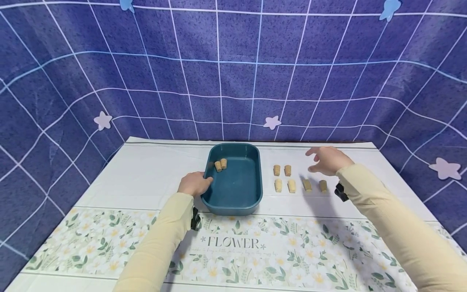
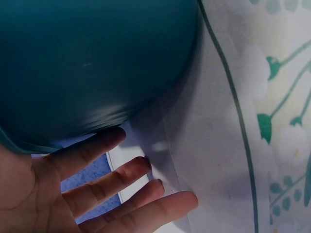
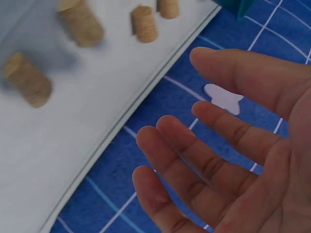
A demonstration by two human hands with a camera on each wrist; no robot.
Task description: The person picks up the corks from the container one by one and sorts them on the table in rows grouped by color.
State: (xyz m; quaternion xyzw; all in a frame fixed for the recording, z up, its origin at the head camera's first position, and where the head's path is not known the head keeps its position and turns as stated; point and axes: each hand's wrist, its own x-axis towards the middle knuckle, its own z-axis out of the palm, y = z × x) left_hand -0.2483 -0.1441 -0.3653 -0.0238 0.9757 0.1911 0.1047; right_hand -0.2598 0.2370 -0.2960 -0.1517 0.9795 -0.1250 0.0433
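Observation:
My left hand (image 1: 195, 183) holds the left rim of a teal plastic bin (image 1: 237, 210), its thumb over the edge inside. In the left wrist view its fingers (image 2: 97, 191) spread outside, with one against the bin's wall. Two tan corks (image 1: 221, 164) lie together inside the bin near the far left. My right hand (image 1: 328, 160) hovers, fingers apart and holding nothing, above the table right of the bin. Nearest below it are two darker corks (image 1: 307, 185). Two pale corks (image 1: 285, 185) and two tan corks (image 1: 282, 170) lie between it and the bin.
A white cloth with a printed flower band (image 1: 237, 251) covers the table. Behind and at both sides hangs a blue gridded curtain (image 1: 233, 73) with pale stars, meeting the table's far edge.

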